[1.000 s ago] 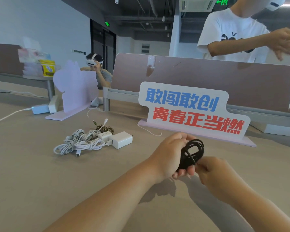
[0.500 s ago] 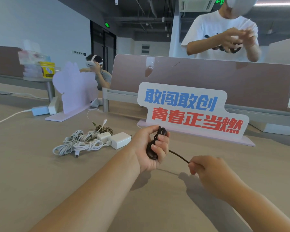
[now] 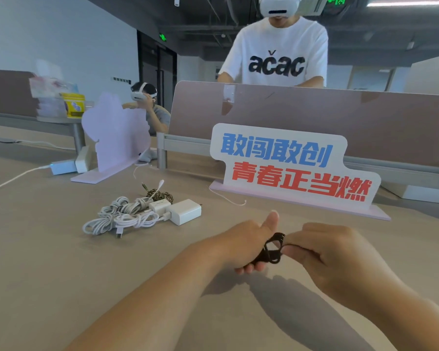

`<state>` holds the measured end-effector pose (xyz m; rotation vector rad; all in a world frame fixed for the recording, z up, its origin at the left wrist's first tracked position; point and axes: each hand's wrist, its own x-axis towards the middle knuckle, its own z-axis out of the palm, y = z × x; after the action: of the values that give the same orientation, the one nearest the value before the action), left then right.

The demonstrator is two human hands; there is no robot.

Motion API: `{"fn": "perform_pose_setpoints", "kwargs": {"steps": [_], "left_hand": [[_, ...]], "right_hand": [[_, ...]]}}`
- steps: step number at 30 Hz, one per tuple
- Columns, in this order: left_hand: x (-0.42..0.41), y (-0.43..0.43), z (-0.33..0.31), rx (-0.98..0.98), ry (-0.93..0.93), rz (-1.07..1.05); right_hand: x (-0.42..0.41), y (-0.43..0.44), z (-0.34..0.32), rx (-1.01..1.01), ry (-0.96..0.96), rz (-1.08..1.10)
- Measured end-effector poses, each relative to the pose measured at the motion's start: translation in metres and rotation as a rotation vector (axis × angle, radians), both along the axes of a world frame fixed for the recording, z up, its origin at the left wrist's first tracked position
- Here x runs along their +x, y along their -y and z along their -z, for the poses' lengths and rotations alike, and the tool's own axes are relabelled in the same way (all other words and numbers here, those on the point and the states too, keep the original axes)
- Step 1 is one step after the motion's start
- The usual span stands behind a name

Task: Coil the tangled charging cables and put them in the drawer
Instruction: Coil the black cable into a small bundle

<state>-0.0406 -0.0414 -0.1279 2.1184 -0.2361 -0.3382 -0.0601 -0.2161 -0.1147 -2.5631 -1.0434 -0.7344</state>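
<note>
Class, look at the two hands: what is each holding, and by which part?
Both hold the coiled black cable. The left hand grips its left side in curled fingers; the right hand pinches its right edge.

A beige table (image 3: 61,274) carries a white sign (image 3: 284,168) with blue and red Chinese characters on a pale pink base. Further left stands a pink cutout (image 3: 114,133), with a white adapter (image 3: 62,167) beside it. Behind the sign runs a brown divider (image 3: 365,122). Beyond it stands a person in a white T-shirt (image 3: 276,54) wearing a headset. Another person (image 3: 150,107) sits further back. A yellow tub (image 3: 73,105) rests on a far desk.
</note>
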Motion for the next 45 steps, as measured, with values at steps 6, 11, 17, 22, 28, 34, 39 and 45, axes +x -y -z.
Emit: {"fn": "perform_pose_setpoints", "kwargs": {"steps": [6, 11, 17, 22, 28, 34, 39, 45], "left_hand": [[-0.007, 0.004, -0.005, -0.149, -0.089, 0.305], [-0.012, 0.007, -0.011, -0.142, -0.098, 0.306], [-0.015, 0.011, -0.007, -0.1, -0.084, 0.349], [-0.014, 0.01, -0.006, -0.322, -0.187, 0.369], [-0.008, 0.007, -0.014, -0.707, -0.325, 0.22], [-0.003, 0.013, -0.01, -0.777, -0.338, -0.044], [-0.005, 0.012, -0.014, -0.871, -0.389, -0.07], [0.0, 0.002, -0.022, -0.983, -0.347, -0.215]], "right_hand": [[0.006, 0.01, -0.007, 0.262, 0.067, 0.145], [0.01, 0.01, -0.003, 0.298, -0.042, 0.155], [0.01, 0.014, -0.009, 0.307, -0.565, 0.087], [0.015, 0.021, -0.004, 0.425, -0.721, 0.068], [0.012, 0.003, 0.003, 0.497, -0.746, 0.116], [0.011, -0.016, 0.015, 0.348, -0.59, 0.29], [0.015, -0.008, 0.013, 0.327, -0.56, 0.296], [0.021, -0.002, 0.015, 0.315, -0.583, 0.309]]}}
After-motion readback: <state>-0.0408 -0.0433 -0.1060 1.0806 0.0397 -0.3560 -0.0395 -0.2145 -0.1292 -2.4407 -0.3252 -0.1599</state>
